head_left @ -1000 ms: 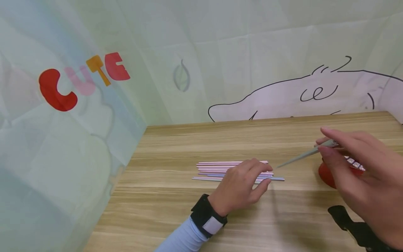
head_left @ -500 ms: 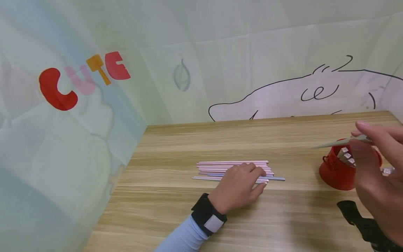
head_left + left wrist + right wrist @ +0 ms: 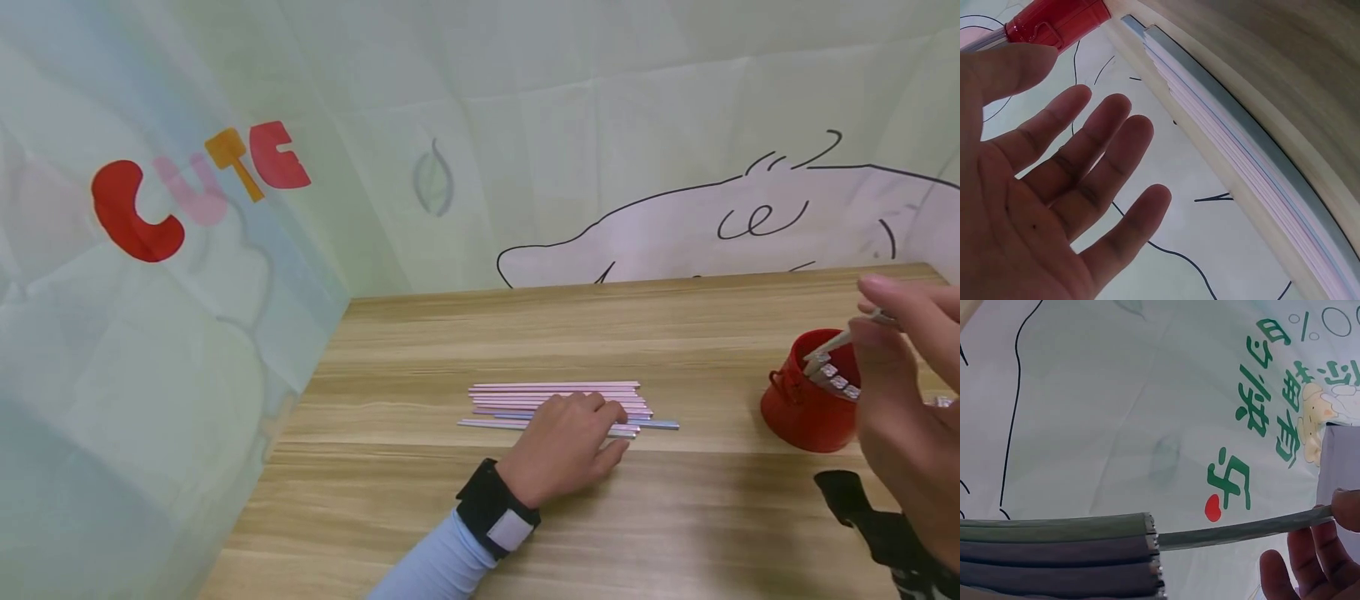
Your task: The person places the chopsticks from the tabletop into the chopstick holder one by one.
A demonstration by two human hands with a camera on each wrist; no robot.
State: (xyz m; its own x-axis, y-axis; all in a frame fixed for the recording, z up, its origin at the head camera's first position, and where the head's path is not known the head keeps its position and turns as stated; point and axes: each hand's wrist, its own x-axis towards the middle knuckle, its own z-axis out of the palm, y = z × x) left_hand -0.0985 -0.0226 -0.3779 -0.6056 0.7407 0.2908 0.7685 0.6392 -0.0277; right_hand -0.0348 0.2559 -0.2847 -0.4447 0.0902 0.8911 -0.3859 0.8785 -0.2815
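Pale backdrop sheet (image 3: 465, 150) with cartoon print, then wood-grain table (image 3: 375, 517). Right hand (image 3: 907, 408) beside the bucket, thumb and fingers pinching one stick. Left hand (image 3: 566, 446) over the row, fingers loosely spread apart, holding nothing; cannot tell if fingertips touch the sticks. Row of slim sticks (image 3: 510, 397) lies flat on the table, mostly pink, plus blue and grey ones, partly covered by left hand. Red bucket (image 3: 802, 421) upright at right, partly hidden by right hand. In it, bundle of sticks (image 3: 825, 371), patterned ends up, poking out the top. Grey-green stick (image 3: 1247, 530) slants from right hand, far end at the bucket mouth near the bundle; cannot tell if below the rim.
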